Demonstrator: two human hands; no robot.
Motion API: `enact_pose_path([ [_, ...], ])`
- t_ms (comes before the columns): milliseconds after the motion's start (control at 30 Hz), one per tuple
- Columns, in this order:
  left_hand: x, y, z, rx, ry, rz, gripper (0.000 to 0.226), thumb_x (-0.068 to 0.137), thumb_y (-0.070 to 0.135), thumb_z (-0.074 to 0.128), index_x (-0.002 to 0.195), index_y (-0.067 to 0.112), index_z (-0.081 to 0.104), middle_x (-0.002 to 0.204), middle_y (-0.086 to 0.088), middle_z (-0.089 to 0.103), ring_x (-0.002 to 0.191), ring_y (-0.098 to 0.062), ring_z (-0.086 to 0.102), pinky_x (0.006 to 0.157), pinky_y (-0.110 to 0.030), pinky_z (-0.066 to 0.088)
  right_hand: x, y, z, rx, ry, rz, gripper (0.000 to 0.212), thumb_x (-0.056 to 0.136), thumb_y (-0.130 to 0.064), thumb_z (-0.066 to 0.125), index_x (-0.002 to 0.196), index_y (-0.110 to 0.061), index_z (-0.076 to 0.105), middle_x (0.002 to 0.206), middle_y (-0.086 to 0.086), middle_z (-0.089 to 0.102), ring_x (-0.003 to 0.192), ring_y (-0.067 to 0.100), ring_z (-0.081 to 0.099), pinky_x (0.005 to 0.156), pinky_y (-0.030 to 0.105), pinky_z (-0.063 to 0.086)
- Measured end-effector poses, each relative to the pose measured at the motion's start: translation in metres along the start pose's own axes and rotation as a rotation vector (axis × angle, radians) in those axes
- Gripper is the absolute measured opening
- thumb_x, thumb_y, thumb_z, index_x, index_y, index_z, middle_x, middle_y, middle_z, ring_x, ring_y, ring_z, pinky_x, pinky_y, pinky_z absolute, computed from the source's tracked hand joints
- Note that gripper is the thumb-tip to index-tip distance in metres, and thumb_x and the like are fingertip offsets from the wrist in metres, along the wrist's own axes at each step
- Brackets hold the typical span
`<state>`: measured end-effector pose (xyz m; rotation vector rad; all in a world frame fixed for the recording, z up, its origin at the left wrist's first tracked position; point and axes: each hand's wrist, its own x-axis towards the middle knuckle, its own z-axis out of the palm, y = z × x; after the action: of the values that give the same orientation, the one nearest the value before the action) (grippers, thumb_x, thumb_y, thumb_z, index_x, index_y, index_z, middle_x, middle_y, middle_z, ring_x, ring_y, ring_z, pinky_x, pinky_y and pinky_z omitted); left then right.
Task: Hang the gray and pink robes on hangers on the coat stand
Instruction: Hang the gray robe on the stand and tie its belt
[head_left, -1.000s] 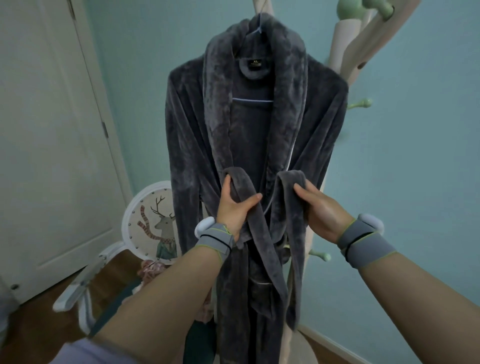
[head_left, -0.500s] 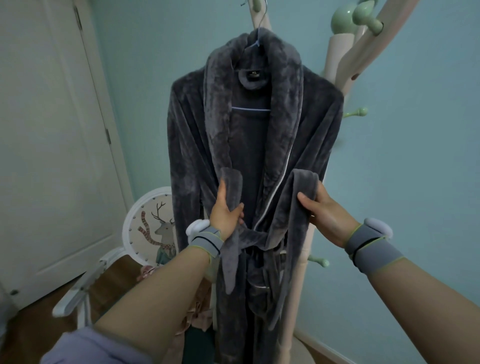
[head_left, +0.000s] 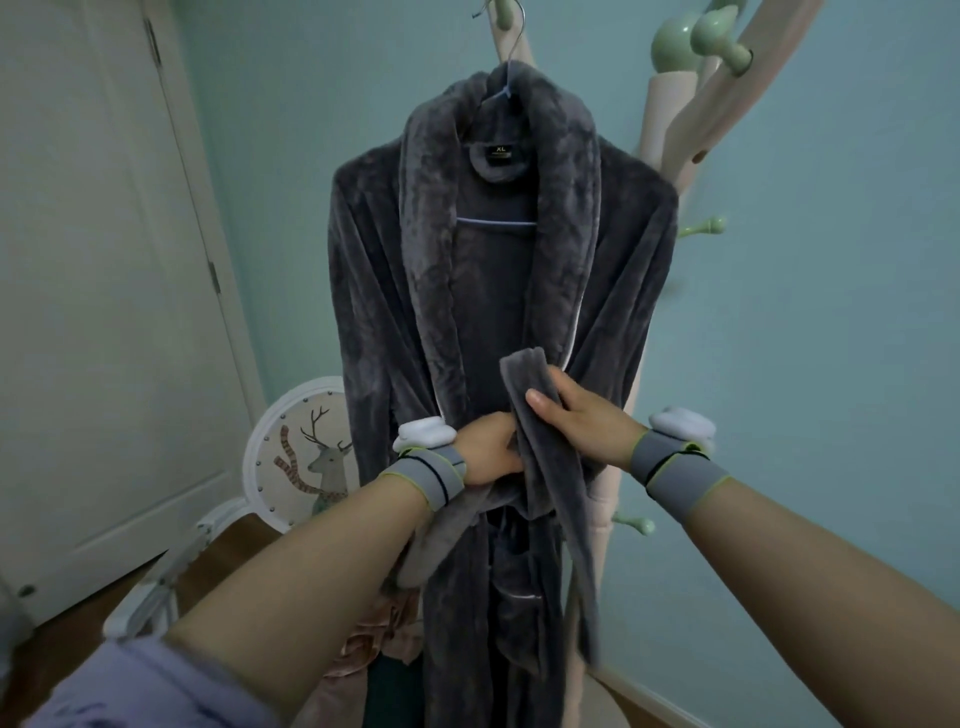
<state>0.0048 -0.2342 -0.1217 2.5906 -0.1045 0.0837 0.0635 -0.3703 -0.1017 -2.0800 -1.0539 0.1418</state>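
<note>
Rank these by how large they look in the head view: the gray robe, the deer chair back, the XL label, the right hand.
1. gray robe, by far the largest.
2. deer chair back, partly hidden behind the robe.
3. right hand; it is nearer the camera, so its real size is unsure.
4. XL label, the smallest.

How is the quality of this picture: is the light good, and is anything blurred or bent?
Head view: dim, flat light, no glare; the gray robe looks dark but its XL label is readable. The belt end below the right hand is motion-blurred. The wide lens bends the door edge.
</note>
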Motion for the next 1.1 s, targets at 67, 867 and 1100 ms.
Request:
enact_pose_path([
  [67,-0.004,-0.004,0.001,0.005,0.026,0.010,0.031,0.086,0.010,0.061,0.114,-0.003,0.057,0.118,-0.021,0.064,0.109,-0.032,0.060,0.094,-0.040,0.047,0.002,0.010,0.009,-0.021,-0.022,0.069,0.050,0.095,-0.050,0.032,0.142,-0.037,0.024,0.140,0.000,0.050,0.128,0.023,0.047,0.099,0.027,0.034],
  [867,0.000,-0.043,0.032,0.107,0.325,0.125,0.044,0.086,0.009,0.053,0.128,0.017,0.043,0.132,-0.003,0.049,0.109,-0.027,0.056,0.082,-0.020,0.031,0.004,0.031,0.023,-0.024,-0.053,0.153,0.048,0.090,-0.052,0.043,0.079,-0.006,0.054,0.074,0.013,0.055,0.073,0.019,0.052,0.068,0.029,0.038],
  [1100,0.000,-0.044,0.029,0.231,0.363,0.119,0.017,0.090,0.015,0.047,0.105,0.012,0.055,0.113,-0.001,0.055,0.097,-0.024,0.059,0.074,-0.025,0.026,-0.003,0.033,0.030,0.076,-0.068,0.299,0.054,0.079,-0.060,0.056,0.110,-0.017,0.046,0.096,0.001,0.061,0.087,0.017,0.061,0.071,0.029,0.050],
])
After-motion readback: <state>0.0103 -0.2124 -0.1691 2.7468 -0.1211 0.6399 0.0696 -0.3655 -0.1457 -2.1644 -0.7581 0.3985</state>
